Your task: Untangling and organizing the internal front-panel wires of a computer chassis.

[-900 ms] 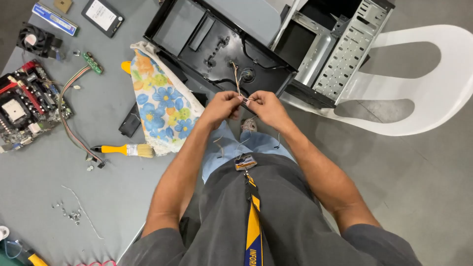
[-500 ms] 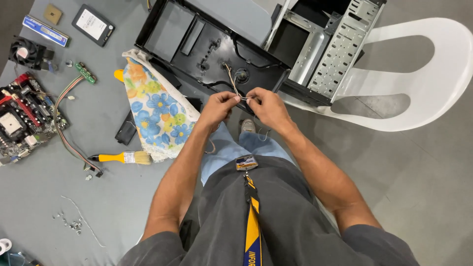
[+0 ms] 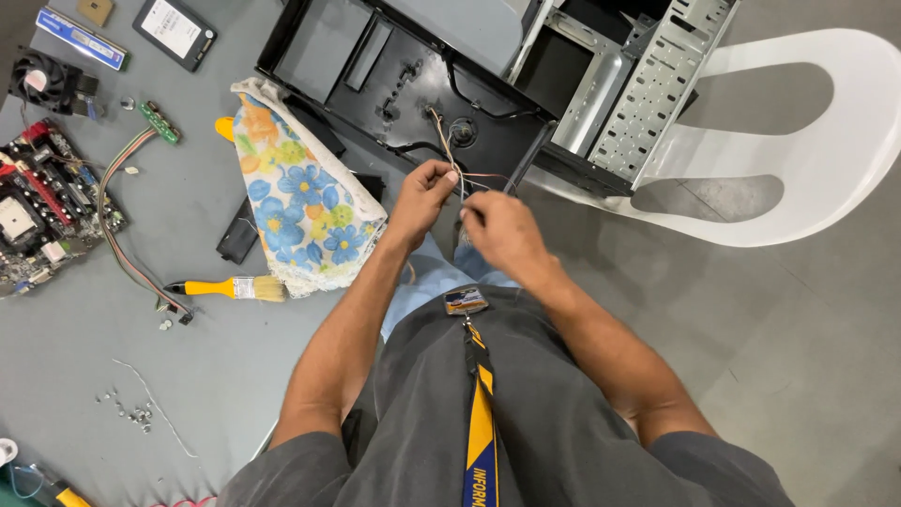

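Left hand pinches the thin multicoloured wire bundle from the open black-and-silver computer case, fingers closed, keeping it taut. Right hand closes loosely on the wire ends, grip blurred. Flowered cloth and yellow-handled brush lie left on the grey floor.

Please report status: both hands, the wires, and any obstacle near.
Left hand pinching thin wires from open computer case. Right hand closed on same wires. Floral cloth beside left hand, not touching.
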